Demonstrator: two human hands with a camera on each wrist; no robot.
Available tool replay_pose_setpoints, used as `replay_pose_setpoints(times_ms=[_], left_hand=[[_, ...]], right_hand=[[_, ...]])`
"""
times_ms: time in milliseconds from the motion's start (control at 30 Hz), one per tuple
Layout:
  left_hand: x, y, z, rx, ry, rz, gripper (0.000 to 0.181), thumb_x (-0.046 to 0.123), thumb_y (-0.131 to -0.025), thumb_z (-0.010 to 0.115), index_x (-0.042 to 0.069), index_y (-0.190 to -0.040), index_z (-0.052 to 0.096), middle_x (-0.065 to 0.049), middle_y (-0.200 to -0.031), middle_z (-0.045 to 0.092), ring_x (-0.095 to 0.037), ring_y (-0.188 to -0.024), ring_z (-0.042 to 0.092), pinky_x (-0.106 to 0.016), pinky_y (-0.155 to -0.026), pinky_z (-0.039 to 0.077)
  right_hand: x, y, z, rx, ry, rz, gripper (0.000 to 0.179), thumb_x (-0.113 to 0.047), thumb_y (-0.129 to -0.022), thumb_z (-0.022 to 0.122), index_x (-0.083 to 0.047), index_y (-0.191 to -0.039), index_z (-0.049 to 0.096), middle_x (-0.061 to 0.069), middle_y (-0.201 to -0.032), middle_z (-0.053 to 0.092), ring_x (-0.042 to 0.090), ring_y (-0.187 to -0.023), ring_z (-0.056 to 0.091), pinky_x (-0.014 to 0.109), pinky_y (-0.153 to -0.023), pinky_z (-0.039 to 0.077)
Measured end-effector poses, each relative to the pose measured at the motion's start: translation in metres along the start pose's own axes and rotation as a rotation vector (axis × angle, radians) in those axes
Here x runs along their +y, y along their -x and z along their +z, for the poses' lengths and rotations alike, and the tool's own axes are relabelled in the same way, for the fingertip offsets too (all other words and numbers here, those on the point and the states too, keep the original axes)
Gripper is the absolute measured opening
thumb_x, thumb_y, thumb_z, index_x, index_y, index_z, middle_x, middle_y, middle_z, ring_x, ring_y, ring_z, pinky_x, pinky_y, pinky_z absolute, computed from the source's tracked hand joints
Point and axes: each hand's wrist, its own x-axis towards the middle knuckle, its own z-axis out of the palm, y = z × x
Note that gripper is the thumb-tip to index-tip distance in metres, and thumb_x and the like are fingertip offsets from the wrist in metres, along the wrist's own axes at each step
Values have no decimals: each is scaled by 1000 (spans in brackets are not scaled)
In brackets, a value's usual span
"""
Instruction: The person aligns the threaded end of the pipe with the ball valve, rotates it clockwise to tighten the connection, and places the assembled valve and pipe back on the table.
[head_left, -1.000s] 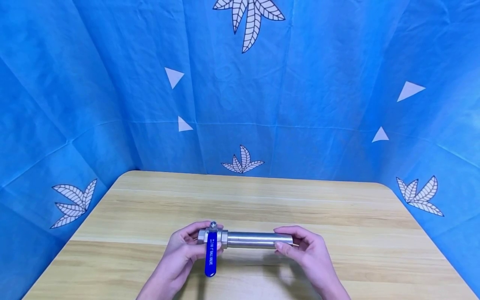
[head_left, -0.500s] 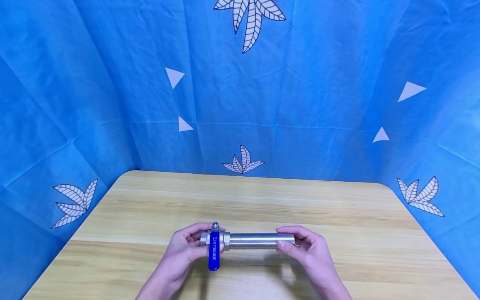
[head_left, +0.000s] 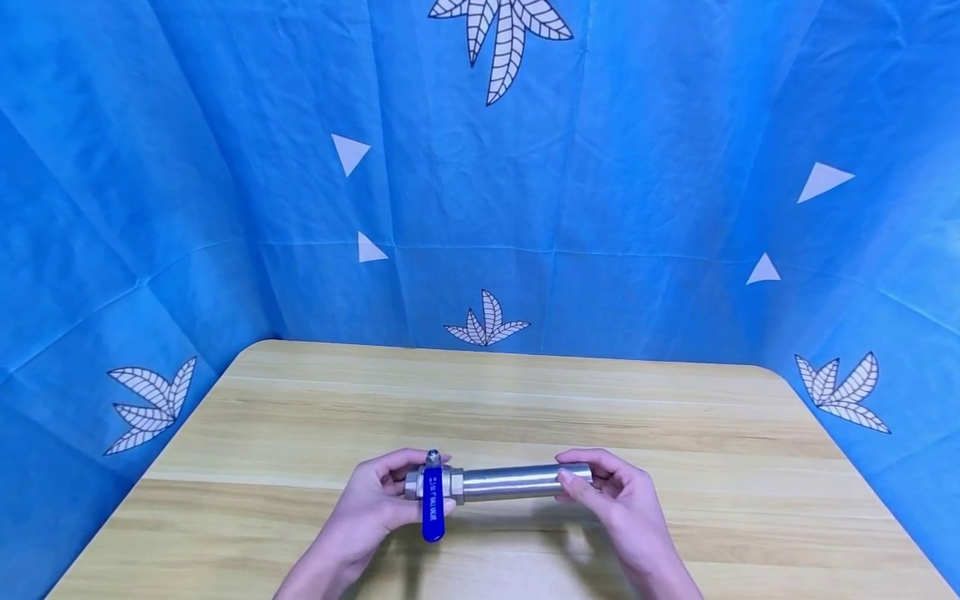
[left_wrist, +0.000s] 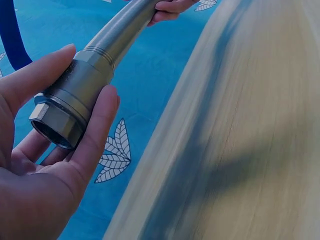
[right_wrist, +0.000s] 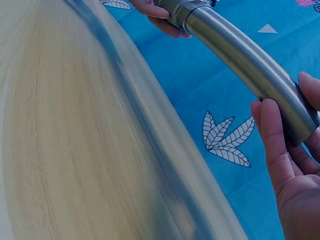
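A steel ball valve with a blue lever handle is joined to a plain metal pipe above the table. My left hand grips the valve body, thumb on the near side and fingers behind. The lever points toward me. At the pipe's far right end, my right hand pinches it between thumb and fingers. In the left wrist view the valve's open hexagonal end faces the camera. Threads show where the pipe meets the valve in the right wrist view.
A light wooden table lies under the hands, with their shadows on it. Blue cloth printed with white leaves and triangles hangs around its back and sides.
The valve and pipe have shifted slightly right with both hands. The pipe's right end now sits a little higher than the valve end, and the lever looks shorter and more upright.
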Motion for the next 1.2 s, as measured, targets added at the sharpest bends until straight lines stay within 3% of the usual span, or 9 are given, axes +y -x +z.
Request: replay_pose_setpoints(times_ms=[167, 467, 600, 700, 800, 967, 1200], left_hand=[[-1, 0, 0, 19, -47, 23, 56, 9, -77, 96, 2, -129, 75, -10, -128, 79, -23, -110, 67, -32, -93, 56], [0, 1, -1, 30, -12, 35, 50, 7, -77, 95, 1, -123, 77, -8, -123, 81, -25, -112, 67, -37, -97, 50], [0, 2, -1, 19, 40, 26, 51, 5, -77, 93, -1, -125, 75, -7, -123, 81, -26, -114, 69, -38, -100, 50], [0, 3, -2, -6, 82, 19, 51, 5, -79, 92, -2, -127, 74, -8, -123, 80, -26, -111, 73, -38, -97, 58], [1, 3, -2, -27, 126, 4, 51, 3, -79, 91, -4, -126, 73, -9, -123, 79, -28, -108, 75, -41, -92, 64], [2, 3, -1, -37, 134, -24, 58, 4, -79, 92, -8, -131, 70, -12, -122, 78, -29, -106, 75, -43, -92, 65], [3, 4, -1, 3, 81, -34, 57, 5, -76, 94, -2, -129, 73, -10, -125, 79, -28, -113, 71, -40, -97, 57]], right_hand=[[1, 0, 1, -16, 0, -13, 33, -4, -94, 79, 11, -122, 70, 9, -104, 76, 21, -85, 75, 33, -84, 65], [-1, -1, 4, -25, -24, -1, 31, -8, -99, 75, 13, -120, 68, 10, -105, 76, 24, -84, 76, 37, -80, 67], [1, -1, -1, -117, -70, -48, 36, 1, -92, 78, 10, -125, 67, 7, -113, 76, 17, -93, 75, 34, -85, 66], [3, -1, -5, -219, -105, -124, 47, 10, -86, 80, 8, -130, 65, 5, -123, 75, 13, -102, 74, 31, -88, 65], [3, -2, -7, -267, -103, -199, 49, 12, -84, 80, 7, -130, 65, 4, -125, 75, 12, -103, 73, 27, -87, 64], [2, -2, -7, -248, -74, -246, 44, 13, -81, 81, 6, -123, 70, 0, -117, 77, 11, -100, 73, 26, -85, 63], [-1, 0, -5, -175, -15, -127, 47, 10, -77, 87, 7, -121, 72, 0, -106, 78, 11, -94, 74, 28, -81, 65]])
